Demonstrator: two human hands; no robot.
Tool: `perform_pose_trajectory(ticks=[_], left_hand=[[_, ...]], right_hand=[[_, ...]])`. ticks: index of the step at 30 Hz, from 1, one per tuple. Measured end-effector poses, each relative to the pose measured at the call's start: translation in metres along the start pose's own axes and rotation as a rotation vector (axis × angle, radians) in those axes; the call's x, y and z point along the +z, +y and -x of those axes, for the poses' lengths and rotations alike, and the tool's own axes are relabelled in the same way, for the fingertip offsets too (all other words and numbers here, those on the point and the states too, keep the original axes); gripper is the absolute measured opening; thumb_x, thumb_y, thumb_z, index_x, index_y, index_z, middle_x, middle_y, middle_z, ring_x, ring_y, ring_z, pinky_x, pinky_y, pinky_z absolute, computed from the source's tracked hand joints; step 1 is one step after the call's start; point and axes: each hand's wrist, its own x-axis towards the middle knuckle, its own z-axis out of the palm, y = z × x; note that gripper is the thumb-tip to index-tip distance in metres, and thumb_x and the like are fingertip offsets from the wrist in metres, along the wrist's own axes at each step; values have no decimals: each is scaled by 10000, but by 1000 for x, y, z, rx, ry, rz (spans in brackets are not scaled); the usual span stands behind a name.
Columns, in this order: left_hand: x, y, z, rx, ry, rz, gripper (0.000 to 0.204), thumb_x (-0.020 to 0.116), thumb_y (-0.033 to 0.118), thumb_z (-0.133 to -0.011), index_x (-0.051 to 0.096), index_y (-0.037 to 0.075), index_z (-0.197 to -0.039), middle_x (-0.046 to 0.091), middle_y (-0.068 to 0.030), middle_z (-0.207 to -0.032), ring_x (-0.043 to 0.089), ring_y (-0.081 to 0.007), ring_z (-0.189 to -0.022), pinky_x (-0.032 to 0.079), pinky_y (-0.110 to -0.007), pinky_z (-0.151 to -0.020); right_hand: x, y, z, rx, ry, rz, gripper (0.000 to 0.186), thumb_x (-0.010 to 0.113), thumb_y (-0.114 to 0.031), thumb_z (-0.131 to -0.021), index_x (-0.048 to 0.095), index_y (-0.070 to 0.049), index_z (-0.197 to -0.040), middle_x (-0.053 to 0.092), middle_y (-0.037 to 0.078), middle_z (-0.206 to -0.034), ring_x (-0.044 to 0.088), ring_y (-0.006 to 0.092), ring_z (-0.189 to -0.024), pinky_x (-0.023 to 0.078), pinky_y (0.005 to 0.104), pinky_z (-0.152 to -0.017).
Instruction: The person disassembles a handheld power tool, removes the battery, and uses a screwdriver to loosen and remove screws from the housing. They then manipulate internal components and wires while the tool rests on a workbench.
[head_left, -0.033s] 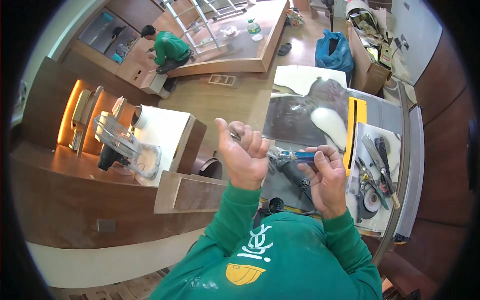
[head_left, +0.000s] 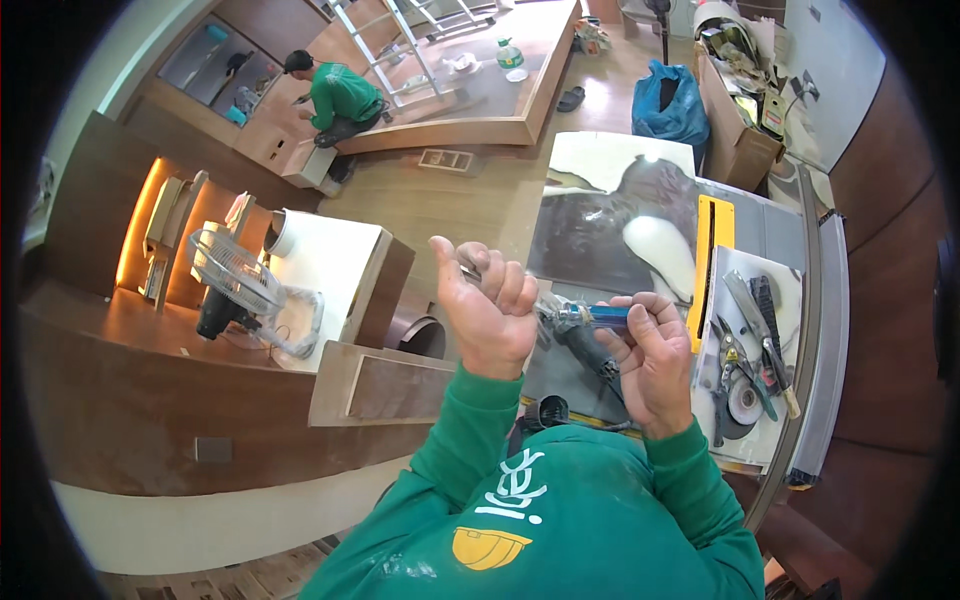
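My left hand (head_left: 490, 310) is closed with its thumb raised, fingers curled round a thin metal piece that is mostly hidden. My right hand (head_left: 655, 365) pinches a blue-handled tool (head_left: 610, 316), whose metal end points toward my left hand. Just below them lies a dark power tool (head_left: 585, 348) on the grey saw table (head_left: 560, 390). To the right, a pale board (head_left: 765, 440) carries pliers (head_left: 730, 350), a long metal blade (head_left: 748, 300) and a grinding disc (head_left: 744, 400).
A yellow saw plate (head_left: 715, 215) crosses the table. A fan (head_left: 235, 280) stands left beside a white-topped counter (head_left: 335, 260). A co-worker (head_left: 335, 95) in green crouches by a wooden platform (head_left: 480, 130) with a ladder (head_left: 385, 55). A blue bag (head_left: 670, 110) and cardboard box (head_left: 730, 140) stand behind.
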Motion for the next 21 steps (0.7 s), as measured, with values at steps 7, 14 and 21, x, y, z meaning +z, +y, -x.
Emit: perform_pose_trajectory(ticks=[7,14,21], left_hand=[[10,12,6,86,-32,-27,564,446,600,-1160,521,171,-802,215,60,-570,141,-102,-462,157,-289,-429],[13,12,7,138,-63,-73,593,421,631,-1157,479,174,-784,203,63,-562,128,-97,-457,149,-291,-426],[15,16,6,12,-235,-185,606,390,673,-1138,394,189,-775,180,65,-563,103,-90,-447,124,-298,-413]], right_hand=[[-1,2,0,-18,-24,7,175,613,-109,-1126,572,-27,-1275,696,147,-1237,744,232,-1080,683,387,-931],[9,8,9,92,1,-103,196,623,-111,-1123,614,-12,-1291,723,137,-1196,744,210,-1044,662,338,-913],[4,18,17,-619,-383,1022,379,799,-99,-970,678,-9,-1317,762,159,-1040,764,248,-846,606,363,-742]])
